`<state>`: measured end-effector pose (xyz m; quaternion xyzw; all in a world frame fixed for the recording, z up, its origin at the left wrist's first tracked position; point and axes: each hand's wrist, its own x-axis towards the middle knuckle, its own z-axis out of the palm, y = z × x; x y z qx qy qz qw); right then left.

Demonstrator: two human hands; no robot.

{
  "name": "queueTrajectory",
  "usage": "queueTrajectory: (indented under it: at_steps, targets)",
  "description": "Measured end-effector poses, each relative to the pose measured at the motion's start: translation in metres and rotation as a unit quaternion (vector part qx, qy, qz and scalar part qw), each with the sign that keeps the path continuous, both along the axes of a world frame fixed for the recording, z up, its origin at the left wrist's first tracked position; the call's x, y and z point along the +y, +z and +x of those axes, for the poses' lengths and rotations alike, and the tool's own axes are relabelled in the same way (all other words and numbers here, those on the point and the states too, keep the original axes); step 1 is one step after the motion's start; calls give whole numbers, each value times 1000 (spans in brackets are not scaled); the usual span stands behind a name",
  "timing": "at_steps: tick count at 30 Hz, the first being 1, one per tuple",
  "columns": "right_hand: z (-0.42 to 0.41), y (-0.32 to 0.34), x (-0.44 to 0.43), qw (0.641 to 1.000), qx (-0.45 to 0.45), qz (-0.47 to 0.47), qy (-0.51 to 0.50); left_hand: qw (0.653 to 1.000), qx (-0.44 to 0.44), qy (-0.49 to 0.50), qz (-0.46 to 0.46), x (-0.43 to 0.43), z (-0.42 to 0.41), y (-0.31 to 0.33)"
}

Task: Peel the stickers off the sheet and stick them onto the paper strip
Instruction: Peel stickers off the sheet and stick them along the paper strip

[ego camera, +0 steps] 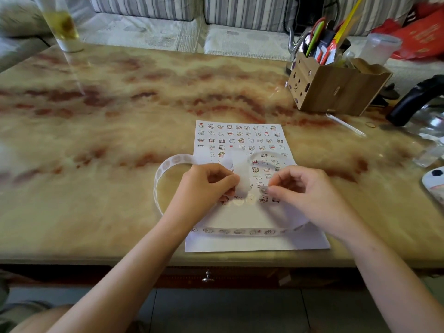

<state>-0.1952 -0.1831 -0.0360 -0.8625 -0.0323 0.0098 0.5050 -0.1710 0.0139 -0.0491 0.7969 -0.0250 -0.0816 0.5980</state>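
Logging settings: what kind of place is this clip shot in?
Most likely a home living room. A striped sofa stands right behind a marble-patterned table, and the table carries a wooden pen holder full of stationery and a tall drinking glass.

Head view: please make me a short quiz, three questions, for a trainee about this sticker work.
1. True or false: the right hand pinches a small sticker.
2. The left hand grips: A) the paper strip, B) a pencil, C) a cup.
3. Fill in: the sticker sheet lies flat on the ___.
Key: 1 true; 2 A; 3 table.
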Motion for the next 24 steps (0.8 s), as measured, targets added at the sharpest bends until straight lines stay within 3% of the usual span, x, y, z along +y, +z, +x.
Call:
queueTrajectory:
  at_steps: [10,24]
  targets:
    - [5,0,-36,989,110,-22,-93,1000,12,-11,21,0,2,-3]
    - [6,1,-42,982,146,-53,-104,999,16,-8,37,-1,3,-2]
